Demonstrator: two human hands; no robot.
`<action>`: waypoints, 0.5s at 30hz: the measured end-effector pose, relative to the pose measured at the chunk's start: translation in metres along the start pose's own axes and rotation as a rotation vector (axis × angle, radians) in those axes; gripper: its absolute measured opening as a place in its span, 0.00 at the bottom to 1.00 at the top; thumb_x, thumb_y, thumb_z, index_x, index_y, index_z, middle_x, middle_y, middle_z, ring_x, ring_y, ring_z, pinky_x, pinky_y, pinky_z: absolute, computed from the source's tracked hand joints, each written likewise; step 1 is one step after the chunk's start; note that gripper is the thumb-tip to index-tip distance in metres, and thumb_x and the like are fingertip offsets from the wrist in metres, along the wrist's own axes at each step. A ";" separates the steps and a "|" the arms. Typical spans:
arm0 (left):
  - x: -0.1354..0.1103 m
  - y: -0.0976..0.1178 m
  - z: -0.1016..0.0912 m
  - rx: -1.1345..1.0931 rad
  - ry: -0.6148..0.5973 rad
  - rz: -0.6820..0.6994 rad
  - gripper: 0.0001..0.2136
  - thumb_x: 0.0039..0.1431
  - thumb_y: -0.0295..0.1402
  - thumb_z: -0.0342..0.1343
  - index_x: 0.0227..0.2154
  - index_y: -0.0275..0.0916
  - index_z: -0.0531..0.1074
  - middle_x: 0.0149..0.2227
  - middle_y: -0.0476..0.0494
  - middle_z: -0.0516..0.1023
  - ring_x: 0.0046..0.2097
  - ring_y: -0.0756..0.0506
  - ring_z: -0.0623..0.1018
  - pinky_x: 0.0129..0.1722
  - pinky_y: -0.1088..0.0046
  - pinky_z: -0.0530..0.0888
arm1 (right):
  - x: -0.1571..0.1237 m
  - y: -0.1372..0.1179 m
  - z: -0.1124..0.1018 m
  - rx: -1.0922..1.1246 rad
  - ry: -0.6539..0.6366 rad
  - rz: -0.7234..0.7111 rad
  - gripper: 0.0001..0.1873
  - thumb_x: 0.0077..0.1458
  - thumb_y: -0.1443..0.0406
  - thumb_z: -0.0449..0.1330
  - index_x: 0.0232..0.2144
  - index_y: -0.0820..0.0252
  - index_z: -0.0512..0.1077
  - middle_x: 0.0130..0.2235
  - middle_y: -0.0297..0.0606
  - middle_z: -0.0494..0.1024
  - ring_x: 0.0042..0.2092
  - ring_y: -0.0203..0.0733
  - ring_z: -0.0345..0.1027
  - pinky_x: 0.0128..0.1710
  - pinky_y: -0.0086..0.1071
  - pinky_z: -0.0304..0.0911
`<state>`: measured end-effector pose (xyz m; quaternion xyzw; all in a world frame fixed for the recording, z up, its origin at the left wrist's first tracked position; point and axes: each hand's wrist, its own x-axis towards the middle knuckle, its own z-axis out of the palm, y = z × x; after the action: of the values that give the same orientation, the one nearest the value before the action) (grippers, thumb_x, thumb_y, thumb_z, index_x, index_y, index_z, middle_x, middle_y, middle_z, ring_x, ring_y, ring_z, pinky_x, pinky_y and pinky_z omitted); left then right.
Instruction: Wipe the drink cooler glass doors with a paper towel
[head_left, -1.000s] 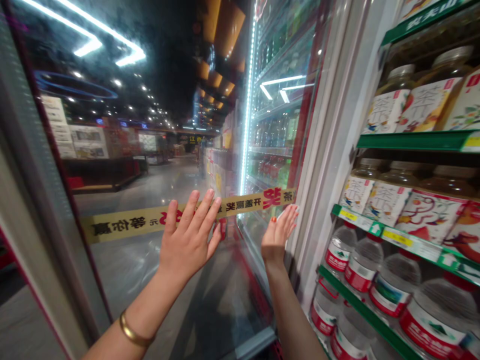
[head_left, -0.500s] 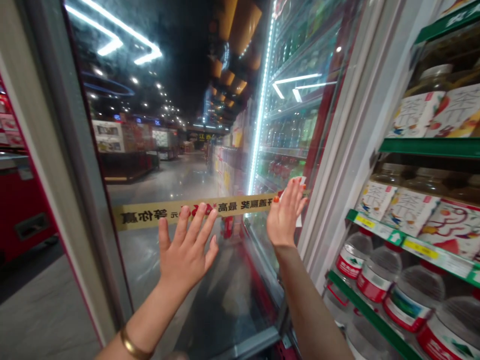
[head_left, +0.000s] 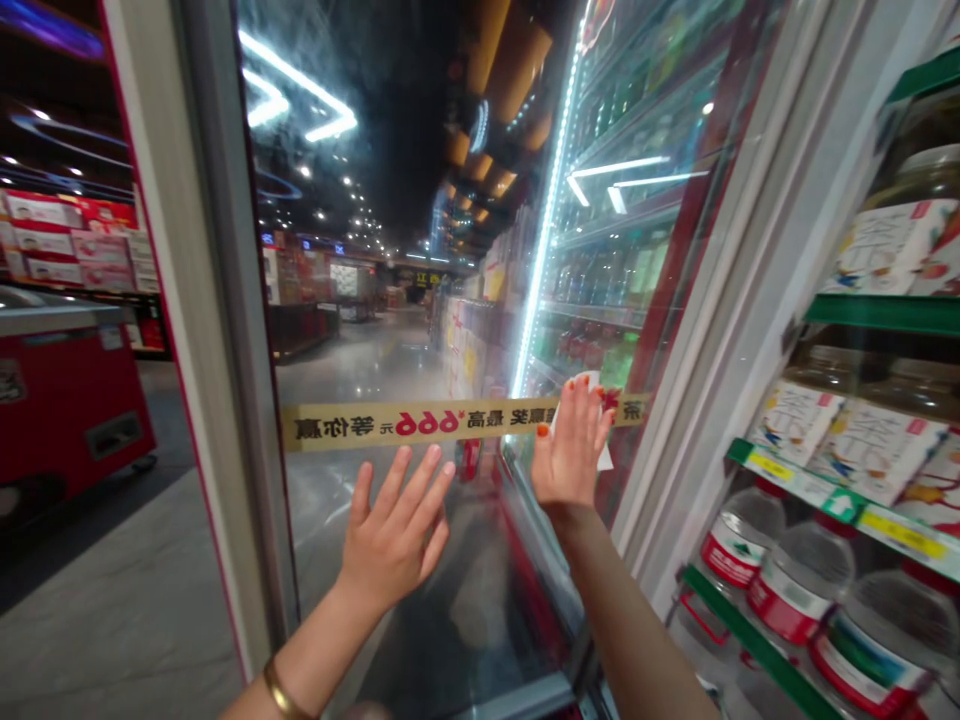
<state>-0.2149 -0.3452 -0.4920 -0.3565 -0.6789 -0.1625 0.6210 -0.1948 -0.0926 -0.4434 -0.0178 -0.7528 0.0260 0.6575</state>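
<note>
My right hand lies flat over a white tissue or thin cloth, pressing it toward the glass door. Edges of the white piece stick out beside the fingers; the rest is hidden under them. Across the pane runs a yellow strip with mirrored printing, and the right hand covers part of it. Just under that strip, my left hand is spread open with nothing in it. Whether its fingers touch the glass I cannot tell. A gold-coloured bracelet circles the left wrist.
Green-edged shelves on the right hold large water bottles and jars with white labels. The door's grey frame stands at left. Beyond it are a red chest unit and stacked boxes.
The view has turned left, showing more of the red unit and boxes. My left hand has dropped below the yellow strip. My right hand with the white piece has moved left along the strip.
</note>
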 end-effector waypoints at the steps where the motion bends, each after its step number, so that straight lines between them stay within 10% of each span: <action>1: -0.003 0.000 0.000 -0.003 0.005 0.002 0.35 0.67 0.34 0.60 0.76 0.47 0.61 0.70 0.44 0.74 0.81 0.43 0.55 0.83 0.52 0.42 | 0.012 -0.007 0.001 0.004 0.005 0.032 0.42 0.75 0.63 0.46 0.82 0.54 0.31 0.83 0.48 0.44 0.83 0.60 0.34 0.78 0.75 0.38; 7: -0.009 -0.002 -0.009 -0.178 0.151 -0.083 0.35 0.66 0.25 0.55 0.74 0.53 0.64 0.70 0.49 0.75 0.76 0.46 0.67 0.82 0.55 0.51 | 0.012 -0.088 0.009 0.092 -0.173 -0.334 0.44 0.72 0.62 0.52 0.82 0.46 0.37 0.81 0.35 0.56 0.83 0.53 0.38 0.81 0.68 0.26; 10: -0.010 -0.006 -0.016 -0.122 0.135 -0.211 0.37 0.66 0.27 0.57 0.76 0.54 0.60 0.77 0.51 0.62 0.80 0.45 0.59 0.83 0.53 0.45 | -0.022 -0.083 0.006 0.108 -0.209 -0.485 0.43 0.71 0.63 0.54 0.81 0.44 0.44 0.76 0.32 0.67 0.81 0.48 0.47 0.82 0.60 0.24; 15: -0.010 -0.008 -0.013 0.061 0.039 -0.216 0.40 0.67 0.32 0.61 0.79 0.48 0.53 0.81 0.46 0.49 0.83 0.40 0.45 0.83 0.50 0.39 | -0.007 -0.039 -0.004 0.006 -0.057 -0.158 0.45 0.72 0.67 0.50 0.82 0.54 0.34 0.80 0.46 0.55 0.83 0.55 0.41 0.80 0.69 0.34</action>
<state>-0.2115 -0.3626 -0.4977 -0.2590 -0.7057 -0.2144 0.6236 -0.1892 -0.1316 -0.4474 0.0445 -0.7703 -0.0230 0.6357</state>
